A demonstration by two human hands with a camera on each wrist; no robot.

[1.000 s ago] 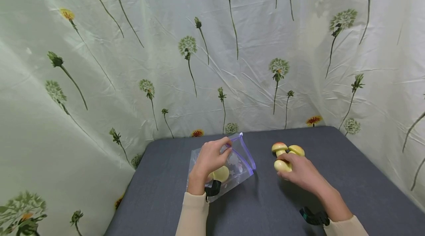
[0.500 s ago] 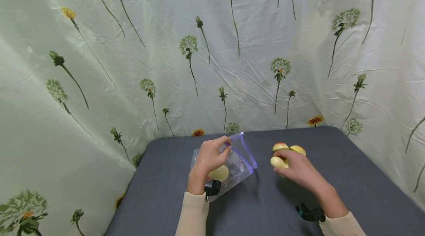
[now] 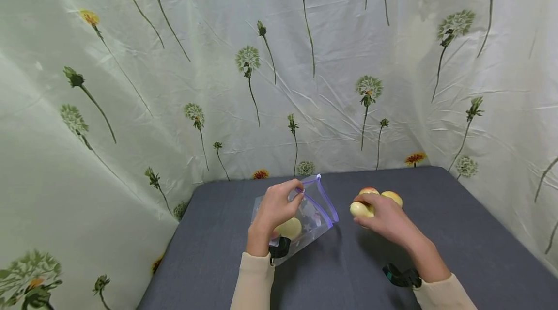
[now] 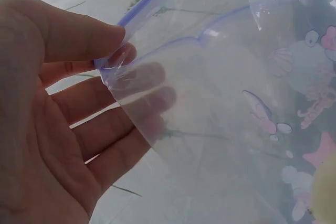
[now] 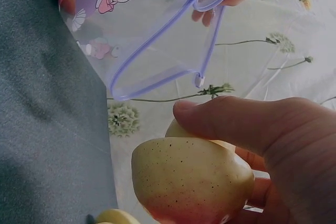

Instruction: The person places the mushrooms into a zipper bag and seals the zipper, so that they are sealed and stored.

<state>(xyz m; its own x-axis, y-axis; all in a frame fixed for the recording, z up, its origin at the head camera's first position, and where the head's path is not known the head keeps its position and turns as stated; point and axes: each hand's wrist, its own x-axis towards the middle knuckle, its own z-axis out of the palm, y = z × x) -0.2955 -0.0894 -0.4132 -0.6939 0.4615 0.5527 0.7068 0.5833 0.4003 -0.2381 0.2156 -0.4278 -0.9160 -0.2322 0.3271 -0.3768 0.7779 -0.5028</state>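
A: Left hand (image 3: 275, 209)?
B: Thumb and forefinger pinched together on the purple zip edge of a clear plastic bag (image 3: 310, 223). Other fingers loosely bent behind the plastic, visible through it.
A: Bag position?
B: Left of the other hand, tilted over the dark table (image 3: 209, 237). Mouth gapes toward the right hand (image 3: 390, 220). Zip slider (image 5: 199, 80) at one corner.
A: Anything inside?
B: A pale round thing (image 3: 289, 228), low in the bag. Can't tell the full count, print and wrist get in the way.
A: Right hand grip?
B: Parted only by the width of a yellow-and-red mushroom (image 5: 189, 177); thumb one side, fingers round the other. Held above the table, outside the bag, well apart from its mouth.
A: Others?
B: Two table mushrooms (image 3: 392, 197) just behind that hand, one partly hidden. Flowered curtain (image 3: 218, 58) at the back. Next.
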